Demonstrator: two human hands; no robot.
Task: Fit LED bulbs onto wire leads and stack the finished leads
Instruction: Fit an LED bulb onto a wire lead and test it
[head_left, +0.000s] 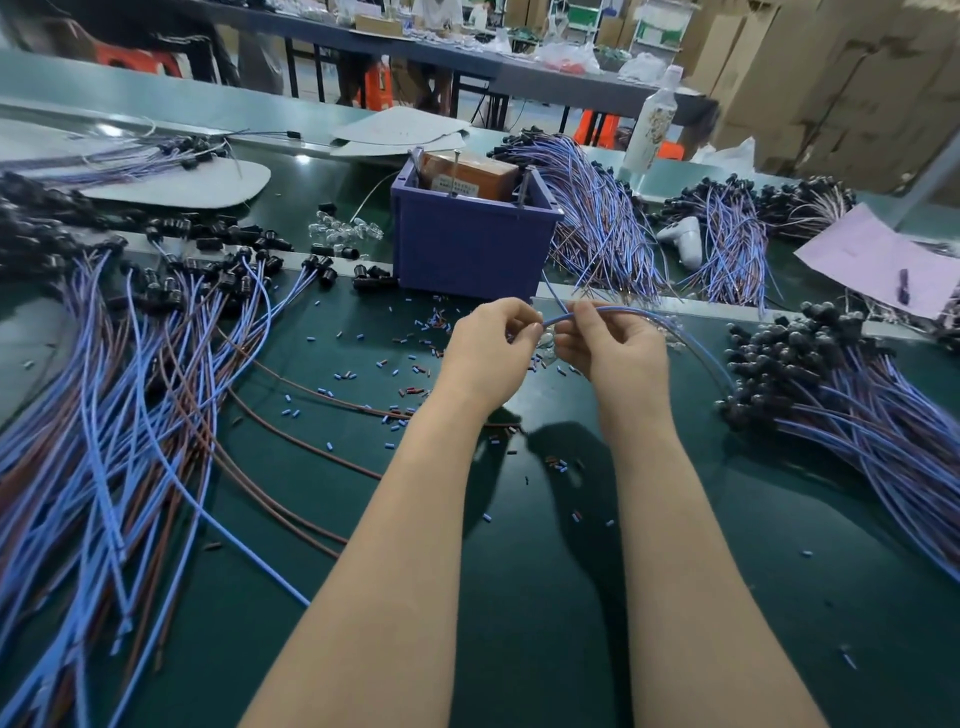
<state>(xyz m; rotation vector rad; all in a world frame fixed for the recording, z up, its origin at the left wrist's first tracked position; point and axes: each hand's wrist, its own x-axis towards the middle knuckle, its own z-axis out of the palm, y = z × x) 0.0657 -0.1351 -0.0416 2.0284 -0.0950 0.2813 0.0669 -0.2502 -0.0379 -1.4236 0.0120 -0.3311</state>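
Note:
Both my hands are raised over the middle of the green table (571, 571), in front of a blue bin. My left hand (491, 348) pinches the end of a blue wire lead (623, 312) between thumb and fingers. My right hand (613, 343) pinches the same lead a little further along; the wire arcs away to the right toward a pile of leads with black sockets (831, 395). A few clear LED bulbs (545, 343) lie on the table just below my fingers, partly hidden. A big spread of blue and brown leads (130, 415) covers the left side.
The blue bin (472, 244) holds a brown box and tools. More clear bulbs (345, 231) lie left of it, more lead bundles (608, 223) behind and right. Small cut insulation bits (410, 364) litter the table. A white bottle (652, 124) stands far right.

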